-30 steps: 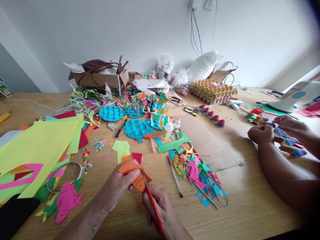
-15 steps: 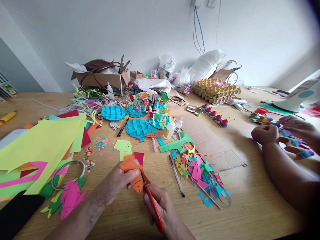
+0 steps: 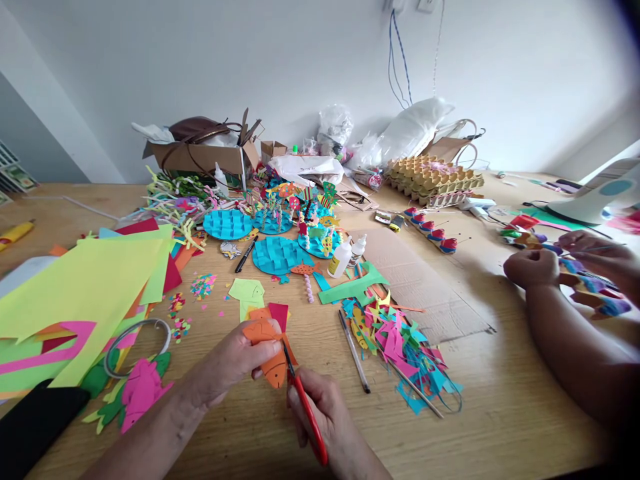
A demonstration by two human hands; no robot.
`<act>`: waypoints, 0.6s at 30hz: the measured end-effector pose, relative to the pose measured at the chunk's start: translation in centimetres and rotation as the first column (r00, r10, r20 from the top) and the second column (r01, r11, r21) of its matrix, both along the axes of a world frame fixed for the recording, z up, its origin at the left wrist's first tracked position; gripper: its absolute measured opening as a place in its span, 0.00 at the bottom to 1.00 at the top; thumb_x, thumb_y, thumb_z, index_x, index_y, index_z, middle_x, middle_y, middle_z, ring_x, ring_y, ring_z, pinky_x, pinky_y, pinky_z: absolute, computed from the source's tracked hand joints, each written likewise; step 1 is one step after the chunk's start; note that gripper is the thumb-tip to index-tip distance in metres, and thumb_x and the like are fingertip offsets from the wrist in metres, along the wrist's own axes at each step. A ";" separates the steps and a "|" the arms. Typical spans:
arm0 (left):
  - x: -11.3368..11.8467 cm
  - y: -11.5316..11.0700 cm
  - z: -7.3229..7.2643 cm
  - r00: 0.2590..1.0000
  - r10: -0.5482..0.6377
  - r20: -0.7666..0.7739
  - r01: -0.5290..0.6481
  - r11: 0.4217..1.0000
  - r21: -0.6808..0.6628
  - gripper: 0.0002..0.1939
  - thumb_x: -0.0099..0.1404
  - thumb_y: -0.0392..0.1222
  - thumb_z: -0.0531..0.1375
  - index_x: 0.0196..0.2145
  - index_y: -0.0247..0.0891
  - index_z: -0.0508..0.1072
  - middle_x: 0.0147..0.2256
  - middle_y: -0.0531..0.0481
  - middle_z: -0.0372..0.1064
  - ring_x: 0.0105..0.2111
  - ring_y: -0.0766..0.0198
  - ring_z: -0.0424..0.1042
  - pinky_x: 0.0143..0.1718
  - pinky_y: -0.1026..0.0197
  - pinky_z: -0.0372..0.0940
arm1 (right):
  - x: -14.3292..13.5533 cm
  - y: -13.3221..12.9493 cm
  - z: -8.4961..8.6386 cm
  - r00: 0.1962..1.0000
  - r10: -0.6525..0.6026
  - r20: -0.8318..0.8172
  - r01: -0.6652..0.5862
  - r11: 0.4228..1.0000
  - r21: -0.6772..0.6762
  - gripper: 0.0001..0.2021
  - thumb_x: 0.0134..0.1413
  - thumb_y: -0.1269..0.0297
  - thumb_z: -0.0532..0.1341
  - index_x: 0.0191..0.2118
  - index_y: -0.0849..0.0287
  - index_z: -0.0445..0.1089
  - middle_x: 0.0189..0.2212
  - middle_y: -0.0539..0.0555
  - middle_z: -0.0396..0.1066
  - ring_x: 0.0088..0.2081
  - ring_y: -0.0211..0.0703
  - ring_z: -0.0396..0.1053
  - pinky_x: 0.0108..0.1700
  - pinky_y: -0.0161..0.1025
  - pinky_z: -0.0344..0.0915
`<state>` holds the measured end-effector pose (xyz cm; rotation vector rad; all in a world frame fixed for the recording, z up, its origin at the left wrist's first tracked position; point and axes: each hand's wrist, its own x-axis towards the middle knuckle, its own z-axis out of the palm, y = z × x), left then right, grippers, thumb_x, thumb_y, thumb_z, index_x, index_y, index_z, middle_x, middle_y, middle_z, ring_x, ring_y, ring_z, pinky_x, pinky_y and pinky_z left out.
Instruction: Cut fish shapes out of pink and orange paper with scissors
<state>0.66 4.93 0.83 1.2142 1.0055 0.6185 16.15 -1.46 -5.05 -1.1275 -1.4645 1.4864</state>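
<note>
Between the thumb and fingers of my left hand (image 3: 250, 350) is an orange paper fish (image 3: 274, 370), its drawn eye and mouth towards me. My right hand (image 3: 320, 407) is closed round the red handles of the scissors (image 3: 310, 420). Their dark blades lie at the right edge of the orange paper, close to my left thumb. Just beyond my left hand lie a light green paper piece (image 3: 246, 292) with a drawn fish and a red paper piece (image 3: 278, 315). Pink and green paper fish (image 3: 143, 393) rest left of my left forearm.
Paper scraps (image 3: 400, 340) and a pen (image 3: 354, 353) lie to the right. Glue bottles (image 3: 340, 259) and blue discs (image 3: 281, 256) stand farther back. Coloured sheets (image 3: 100, 280) and a tape roll (image 3: 165, 333) are left. Another person's hands (image 3: 533, 268) work at the right.
The orange scrap beside the blades has shifted and shows less to the right of them. My left hand with the fish has moved slightly right. The scissors remain at the paper.
</note>
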 end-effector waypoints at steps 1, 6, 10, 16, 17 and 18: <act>0.0 0.0 0.0 1.000 0.002 0.008 -0.002 1.000 -0.005 0.10 0.54 0.44 0.56 0.20 0.38 0.60 0.18 0.58 0.54 0.19 0.70 0.51 0.20 0.66 0.48 | 0.0 0.0 0.0 1.000 0.003 0.005 -0.003 1.000 0.006 0.21 0.60 0.48 0.49 0.23 0.58 0.56 0.17 0.45 0.51 0.18 0.31 0.51 0.17 0.27 0.51; -0.4 0.2 -0.1 1.000 -0.023 0.016 0.023 1.000 -0.019 0.10 0.54 0.44 0.57 0.20 0.38 0.61 0.18 0.58 0.55 0.19 0.70 0.52 0.19 0.66 0.48 | 0.1 0.0 -0.1 1.000 0.004 0.004 -0.004 1.000 0.015 0.21 0.59 0.49 0.48 0.21 0.58 0.54 0.17 0.45 0.49 0.18 0.32 0.49 0.17 0.28 0.48; -0.8 0.3 -0.1 0.999 -0.035 -0.006 0.035 0.999 -0.034 0.11 0.54 0.44 0.57 0.20 0.38 0.61 0.18 0.58 0.55 0.19 0.70 0.52 0.20 0.66 0.48 | 0.1 -0.1 0.1 1.000 0.009 0.030 -0.009 1.000 0.014 0.21 0.59 0.50 0.49 0.21 0.58 0.53 0.17 0.45 0.50 0.19 0.33 0.49 0.19 0.29 0.48; -1.1 0.6 0.4 0.996 -0.081 -0.030 0.079 0.995 -0.054 0.10 0.54 0.45 0.57 0.21 0.37 0.63 0.18 0.57 0.58 0.19 0.69 0.53 0.19 0.66 0.48 | 0.1 0.1 0.5 0.995 0.016 0.095 -0.022 0.998 0.066 0.21 0.59 0.49 0.48 0.21 0.57 0.53 0.17 0.45 0.49 0.20 0.33 0.48 0.20 0.30 0.48; -1.1 0.6 0.5 0.996 -0.082 -0.038 0.080 0.995 -0.053 0.10 0.54 0.45 0.57 0.21 0.37 0.63 0.18 0.57 0.58 0.19 0.70 0.53 0.19 0.66 0.48 | 0.1 0.2 0.5 0.994 0.014 0.104 -0.022 0.997 0.079 0.21 0.59 0.49 0.48 0.21 0.57 0.53 0.17 0.45 0.50 0.20 0.33 0.49 0.20 0.30 0.48; -1.1 0.7 0.7 0.995 -0.090 -0.047 0.088 0.995 -0.050 0.11 0.54 0.45 0.57 0.20 0.38 0.63 0.18 0.57 0.57 0.19 0.70 0.53 0.19 0.66 0.48 | 0.0 0.2 0.5 0.994 0.014 0.111 -0.024 0.996 0.090 0.21 0.59 0.49 0.48 0.21 0.57 0.53 0.17 0.45 0.50 0.20 0.34 0.49 0.20 0.30 0.48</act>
